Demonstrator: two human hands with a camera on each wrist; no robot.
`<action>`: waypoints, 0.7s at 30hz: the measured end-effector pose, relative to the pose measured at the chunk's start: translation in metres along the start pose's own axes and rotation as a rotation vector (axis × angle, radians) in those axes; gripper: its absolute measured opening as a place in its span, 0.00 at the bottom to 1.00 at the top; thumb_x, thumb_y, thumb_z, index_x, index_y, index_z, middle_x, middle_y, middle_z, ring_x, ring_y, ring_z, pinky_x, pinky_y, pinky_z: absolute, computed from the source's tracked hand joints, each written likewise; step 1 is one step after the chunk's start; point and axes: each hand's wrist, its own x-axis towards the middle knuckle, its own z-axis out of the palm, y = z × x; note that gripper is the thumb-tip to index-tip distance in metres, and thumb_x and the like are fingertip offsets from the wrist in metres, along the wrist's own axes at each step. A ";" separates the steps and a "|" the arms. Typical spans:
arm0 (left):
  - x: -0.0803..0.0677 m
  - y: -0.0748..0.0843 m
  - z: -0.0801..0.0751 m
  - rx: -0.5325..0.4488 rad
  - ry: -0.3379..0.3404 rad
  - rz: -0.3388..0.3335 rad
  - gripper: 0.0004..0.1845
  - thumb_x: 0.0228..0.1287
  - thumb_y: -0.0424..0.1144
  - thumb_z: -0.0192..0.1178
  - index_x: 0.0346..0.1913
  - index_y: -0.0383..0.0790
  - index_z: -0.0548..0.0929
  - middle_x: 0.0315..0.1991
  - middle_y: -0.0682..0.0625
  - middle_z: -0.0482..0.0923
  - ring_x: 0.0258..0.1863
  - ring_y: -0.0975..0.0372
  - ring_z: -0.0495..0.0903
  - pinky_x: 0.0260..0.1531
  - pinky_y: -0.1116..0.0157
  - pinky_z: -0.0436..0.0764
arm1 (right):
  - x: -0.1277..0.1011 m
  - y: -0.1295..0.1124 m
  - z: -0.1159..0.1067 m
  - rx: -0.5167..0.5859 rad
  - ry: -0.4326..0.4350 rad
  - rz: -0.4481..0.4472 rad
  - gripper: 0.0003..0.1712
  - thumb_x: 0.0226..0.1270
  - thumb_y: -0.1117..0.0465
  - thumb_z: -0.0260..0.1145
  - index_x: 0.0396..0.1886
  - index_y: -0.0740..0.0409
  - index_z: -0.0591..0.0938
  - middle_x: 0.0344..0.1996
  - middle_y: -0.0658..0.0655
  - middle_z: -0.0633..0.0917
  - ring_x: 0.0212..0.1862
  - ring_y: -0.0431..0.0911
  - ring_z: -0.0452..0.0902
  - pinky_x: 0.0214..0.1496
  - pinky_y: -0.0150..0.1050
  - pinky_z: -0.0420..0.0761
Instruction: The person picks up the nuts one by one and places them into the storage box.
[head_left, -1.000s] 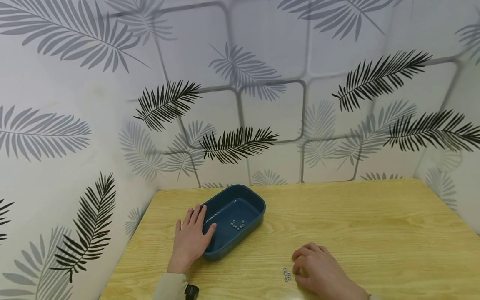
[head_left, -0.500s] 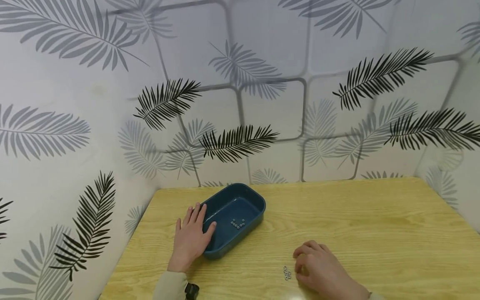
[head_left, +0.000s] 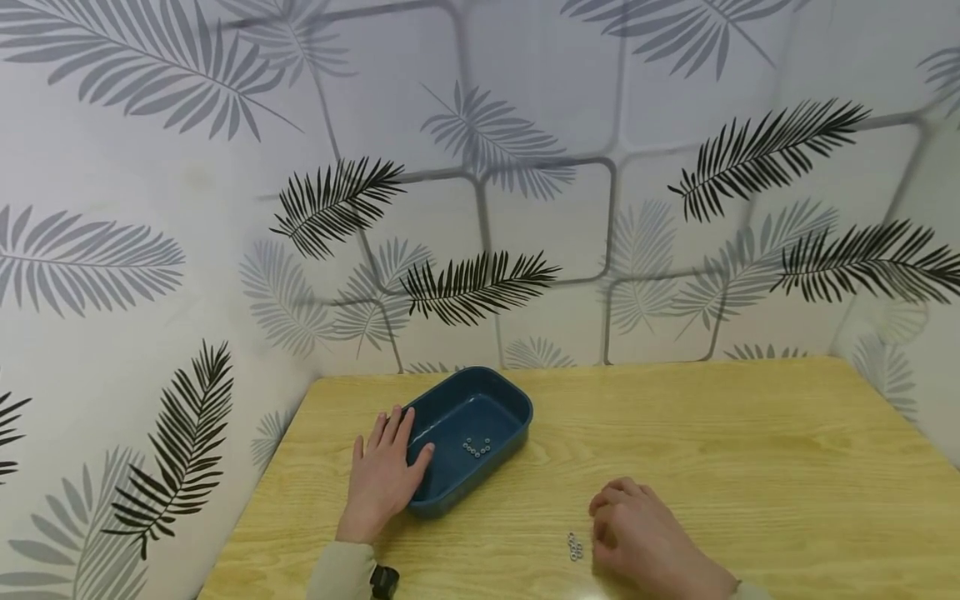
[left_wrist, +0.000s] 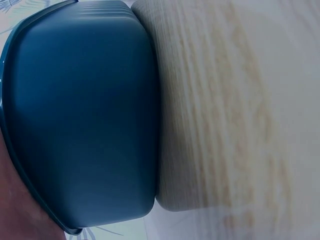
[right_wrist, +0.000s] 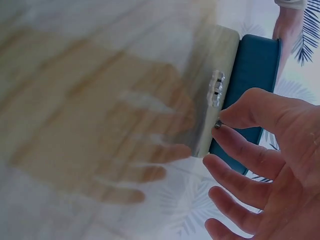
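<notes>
— Far left of the wooden table (head_left: 750,450), what is the left hand (head_left: 384,479) doing?

— It lies flat, fingers straight and relaxed, its thumb side touching the near-left wall of the blue tray (head_left: 517,417), gripping nothing. A few small metal rings (head_left: 476,448) sit inside on the tray floor.

— And further right?

— A small cluster of rings (head_left: 573,547) lies on the bare wood, well apart from the tray, toward the near edge. The right hand (head_left: 637,537) is just beside it, on its right.

— Which way do they lie from the fingers?

— To the fingers' left, toward the tray. In the right wrist view the cluster (right_wrist: 217,89) reads as a short row (its long axis running roughly away from the person), and the thumb and forefinger are pinched on one ring (right_wrist: 218,124) just short of that row. The other fingers hang loosely curled.

— The nearer hand, then?

— The right, plainly; the left is well apart, by the tray.
</notes>
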 end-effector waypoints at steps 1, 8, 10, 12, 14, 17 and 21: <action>0.000 0.000 0.000 0.000 0.002 0.001 0.38 0.74 0.60 0.49 0.78 0.44 0.57 0.77 0.43 0.50 0.76 0.46 0.47 0.68 0.36 0.48 | 0.000 0.000 0.000 0.008 0.013 0.004 0.11 0.52 0.60 0.70 0.14 0.42 0.82 0.39 0.46 0.84 0.50 0.48 0.73 0.52 0.53 0.73; -0.001 0.000 -0.001 0.002 0.004 0.003 0.37 0.74 0.59 0.48 0.78 0.43 0.58 0.77 0.42 0.51 0.76 0.46 0.48 0.67 0.36 0.49 | 0.005 0.000 -0.005 0.016 0.078 0.020 0.07 0.50 0.59 0.72 0.17 0.44 0.85 0.40 0.48 0.85 0.49 0.49 0.74 0.53 0.54 0.75; -0.002 0.001 -0.001 0.002 0.007 0.003 0.37 0.74 0.59 0.49 0.77 0.43 0.58 0.77 0.43 0.51 0.75 0.46 0.49 0.67 0.36 0.49 | 0.008 0.000 -0.006 0.031 0.096 0.033 0.07 0.50 0.60 0.72 0.18 0.44 0.85 0.40 0.49 0.85 0.49 0.50 0.75 0.53 0.54 0.76; -0.002 0.001 -0.002 0.005 0.007 0.000 0.38 0.73 0.59 0.49 0.77 0.43 0.58 0.77 0.43 0.51 0.76 0.46 0.48 0.68 0.36 0.49 | 0.011 0.000 -0.007 0.050 0.123 0.041 0.08 0.49 0.61 0.72 0.18 0.43 0.84 0.40 0.49 0.85 0.49 0.50 0.75 0.52 0.54 0.76; -0.001 0.001 -0.002 0.008 0.009 -0.001 0.38 0.73 0.59 0.49 0.78 0.43 0.58 0.77 0.43 0.51 0.76 0.46 0.48 0.68 0.36 0.49 | 0.014 -0.001 -0.008 0.068 0.153 0.039 0.09 0.48 0.62 0.72 0.17 0.42 0.83 0.41 0.48 0.85 0.49 0.51 0.76 0.52 0.54 0.77; -0.001 0.001 -0.002 0.001 0.009 0.000 0.37 0.73 0.59 0.50 0.77 0.43 0.58 0.77 0.43 0.51 0.76 0.46 0.48 0.67 0.36 0.49 | 0.019 -0.002 -0.009 0.086 0.175 0.038 0.10 0.48 0.62 0.71 0.17 0.40 0.82 0.41 0.48 0.85 0.49 0.50 0.76 0.52 0.53 0.77; 0.000 0.000 -0.002 -0.003 0.004 -0.003 0.37 0.73 0.59 0.50 0.77 0.44 0.59 0.77 0.43 0.52 0.75 0.46 0.48 0.67 0.36 0.49 | 0.024 -0.004 -0.011 0.091 0.166 0.045 0.09 0.49 0.61 0.72 0.17 0.41 0.83 0.41 0.48 0.86 0.49 0.50 0.76 0.52 0.52 0.77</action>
